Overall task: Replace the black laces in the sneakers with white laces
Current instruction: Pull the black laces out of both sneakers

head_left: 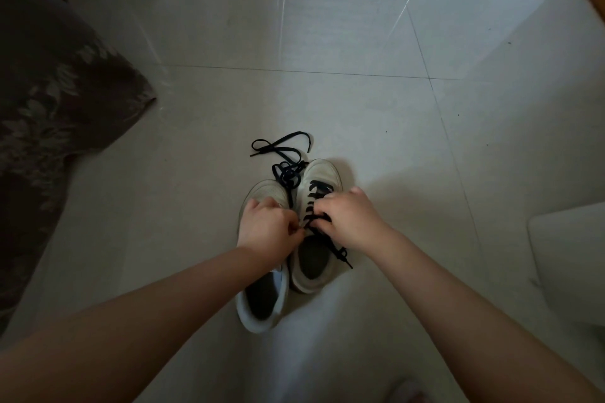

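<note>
Two sneakers sit side by side on the floor (360, 114). Our left hand (266, 227) and right hand (348, 219) both pinch the black lace (314, 203) of the right sneaker (322, 173). We should loosen each crossing evenly, top eyelets first, keeping the shoe steady.

I see two white sneakers (288, 239) side by side on tiled floor (360, 108). Left hand (266, 227) and right hand (347, 216) pinch black lace (319, 193) on right shoe. Loose black lace (281, 150) at 12 o'clock. Patterned fabric (55, 98) at 9.
</note>
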